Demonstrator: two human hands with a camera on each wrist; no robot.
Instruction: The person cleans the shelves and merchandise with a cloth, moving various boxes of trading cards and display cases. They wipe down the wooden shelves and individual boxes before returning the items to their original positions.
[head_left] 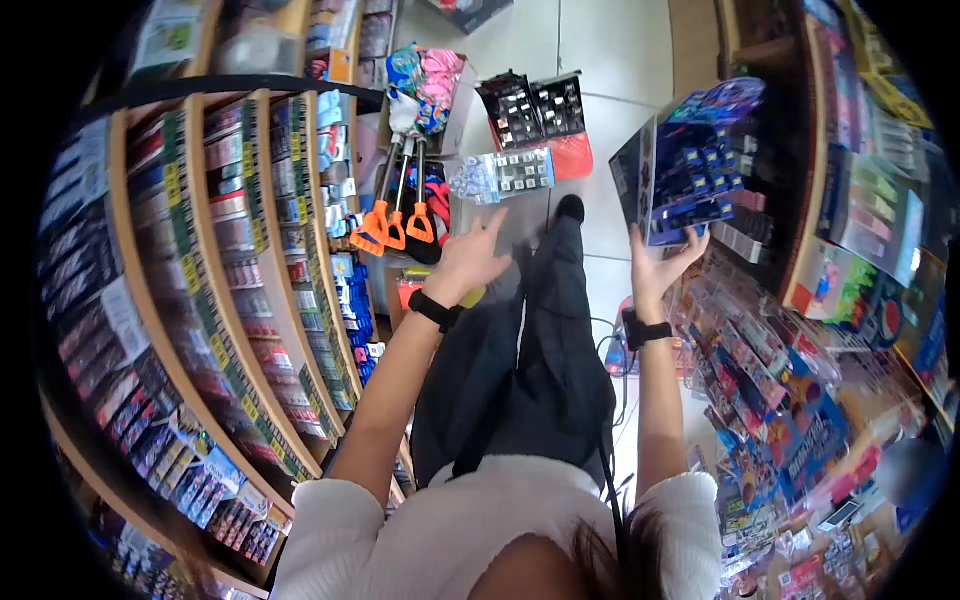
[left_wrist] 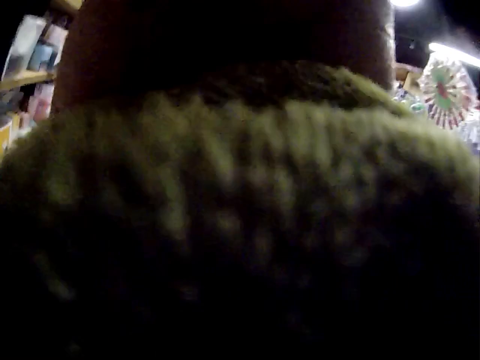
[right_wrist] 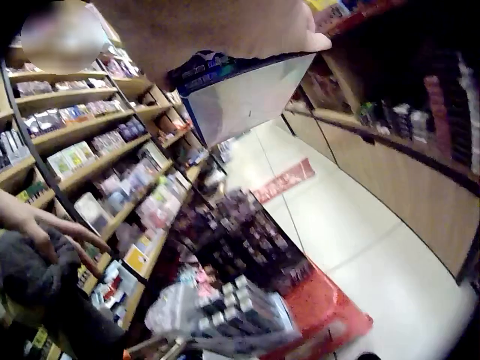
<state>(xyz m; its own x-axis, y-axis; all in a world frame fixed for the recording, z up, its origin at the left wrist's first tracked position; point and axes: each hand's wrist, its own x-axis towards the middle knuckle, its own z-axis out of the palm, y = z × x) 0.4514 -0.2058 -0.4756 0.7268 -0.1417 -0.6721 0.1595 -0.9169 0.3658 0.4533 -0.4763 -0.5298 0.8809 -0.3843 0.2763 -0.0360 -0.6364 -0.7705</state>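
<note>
My right hand point(head_left: 662, 270) grips the lower edge of a dark blue display box point(head_left: 690, 170) filled with small blue packs, tilted up beside the right shelves. In the right wrist view the box's pale flat side point(right_wrist: 251, 101) faces the camera, under the hand point(right_wrist: 225, 26). My left hand point(head_left: 475, 260) holds nothing, its fingers extended toward a clear plastic pack of small boxes point(head_left: 520, 172). Behind that pack stand black display trays point(head_left: 535, 110) with rows of small items, above a red container point(head_left: 573, 160). Dark blurred fabric point(left_wrist: 240, 210) fills most of the left wrist view.
Tall shelves point(head_left: 240, 260) of packaged goods line the left. Orange-handled tools point(head_left: 395, 225) stand by a carton of colourful goods point(head_left: 430, 80). Packed racks point(head_left: 800, 400) and a dark shelf opening point(right_wrist: 405, 67) flank the right. Pale tiled floor point(right_wrist: 352, 225) runs between.
</note>
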